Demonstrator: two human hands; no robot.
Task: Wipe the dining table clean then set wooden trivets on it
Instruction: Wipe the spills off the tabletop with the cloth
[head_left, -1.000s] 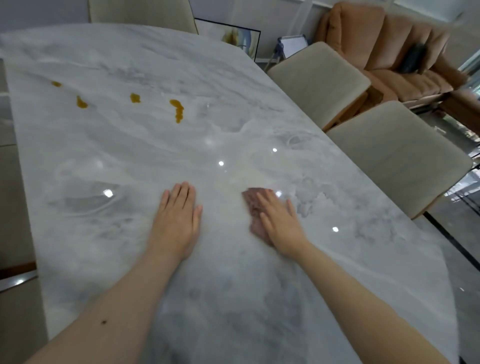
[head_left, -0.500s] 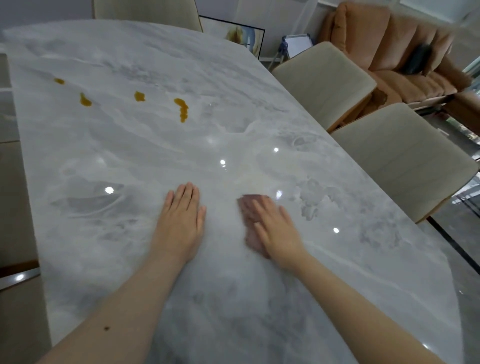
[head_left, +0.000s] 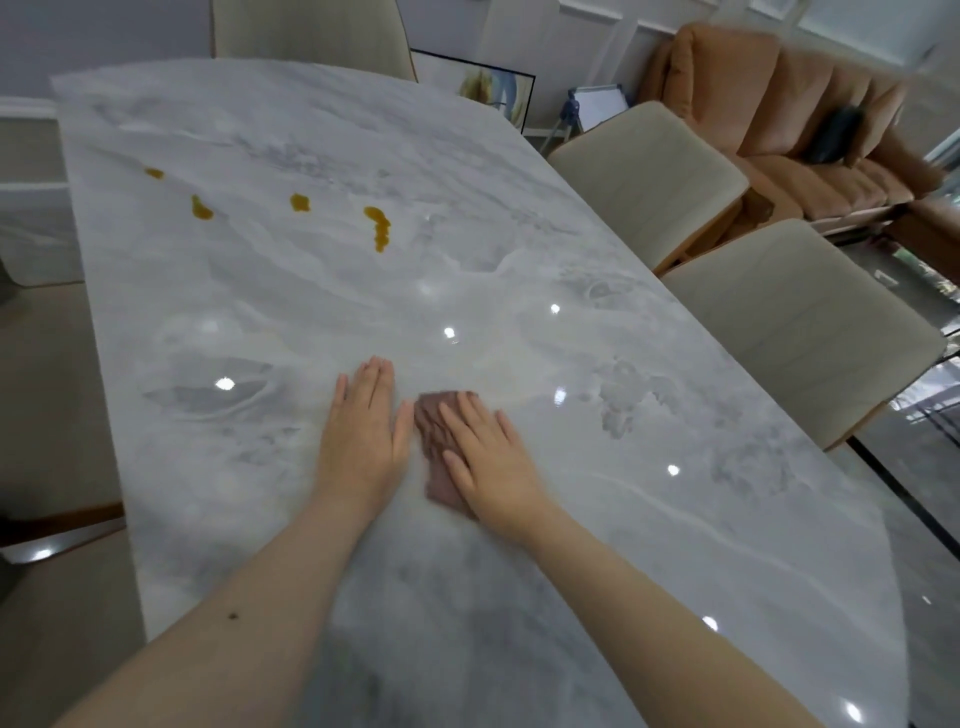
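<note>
A grey-white marble dining table (head_left: 519, 249) fills the view. My right hand (head_left: 491, 460) presses flat with straight fingers on a small brown cloth (head_left: 434, 431) near the table's middle. Flat on the bare marble just left of the cloth lies my left hand (head_left: 363, 431), its thumb almost touching the cloth. Several orange-yellow stains (head_left: 378, 228) lie in a row on the far left part of the table. No trivets are in view.
Two beige chairs (head_left: 649, 171) (head_left: 795, 322) stand along the table's right side, and another chair (head_left: 306, 31) at the far end. A tan sofa (head_left: 789, 104) sits at the back right. A framed picture (head_left: 483, 88) leans by the wall.
My right hand has slid the cloth leftward, close up to my left hand. The left hand stays flat in about the same place.
</note>
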